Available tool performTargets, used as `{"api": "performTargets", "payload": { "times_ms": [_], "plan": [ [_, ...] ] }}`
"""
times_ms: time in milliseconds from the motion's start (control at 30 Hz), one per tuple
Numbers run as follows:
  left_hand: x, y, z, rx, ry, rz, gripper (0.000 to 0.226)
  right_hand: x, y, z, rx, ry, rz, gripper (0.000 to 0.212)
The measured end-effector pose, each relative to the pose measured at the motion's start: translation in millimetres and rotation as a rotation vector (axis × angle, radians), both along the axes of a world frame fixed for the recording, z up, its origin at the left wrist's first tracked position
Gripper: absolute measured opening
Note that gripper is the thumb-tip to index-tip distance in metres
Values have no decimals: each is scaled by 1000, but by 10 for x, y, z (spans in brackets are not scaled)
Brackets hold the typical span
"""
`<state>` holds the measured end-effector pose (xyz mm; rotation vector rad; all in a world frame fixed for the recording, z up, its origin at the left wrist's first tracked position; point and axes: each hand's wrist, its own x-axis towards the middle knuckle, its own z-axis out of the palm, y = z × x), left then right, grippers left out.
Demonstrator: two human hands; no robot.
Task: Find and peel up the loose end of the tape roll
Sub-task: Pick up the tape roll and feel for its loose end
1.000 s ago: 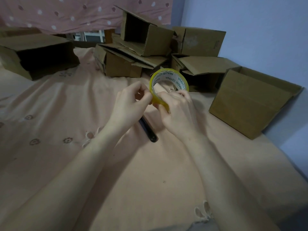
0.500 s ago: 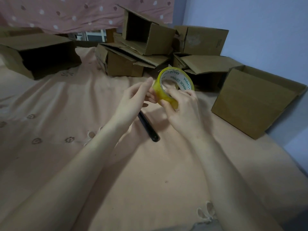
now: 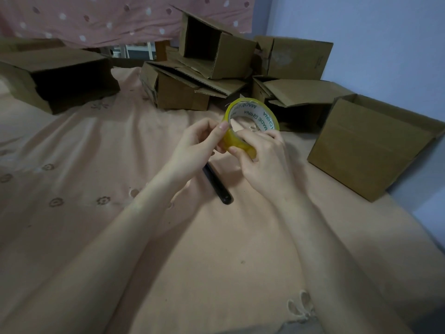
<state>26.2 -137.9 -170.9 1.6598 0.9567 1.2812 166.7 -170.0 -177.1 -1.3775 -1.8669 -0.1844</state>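
A yellow tape roll point(image 3: 261, 114) with a white printed core is held upright above the bed, just past the middle of the view. My right hand point(image 3: 265, 160) grips its lower rim, fingers curled through the core and thumb on the outer face. My left hand point(image 3: 197, 145) is curled against the roll's left side, its thumb tip pressed on the outer tape surface. No lifted tape end shows; the spot under the thumb is hidden.
A black pen-like tool point(image 3: 220, 186) lies on the peach bedsheet point(image 3: 96, 165) under my hands. Open cardboard boxes stand behind: one at far left point(image 3: 57, 75), a stacked pile at the back point(image 3: 216, 68), one at right point(image 3: 375, 145). A blue wall point(image 3: 385, 32) is on the right.
My left hand went from straight fingers beside the roll to curled, thumb now on the tape's outer face. The roll has turned a little in my right hand.
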Motion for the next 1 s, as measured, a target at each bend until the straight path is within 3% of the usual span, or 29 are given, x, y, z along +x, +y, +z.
{"api": "performTargets", "payload": {
  "times_ms": [233, 433, 733, 1000],
  "plan": [
    [3, -7, -41, 185, 123, 22, 26, 7, 15, 2, -14, 1, 3, 14],
    [-12, -53, -19, 286, 346, 210, 35, 2, 13, -9, -57, -22, -7, 25],
    [2, -91, -15, 321, 336, 158, 28, 12, 6, -2, -18, -10, -3, 15],
    [-20, -92, 18, 301, 330, 193, 23, 6, -11, 16, -25, -73, -5, 22]
  ]
}}
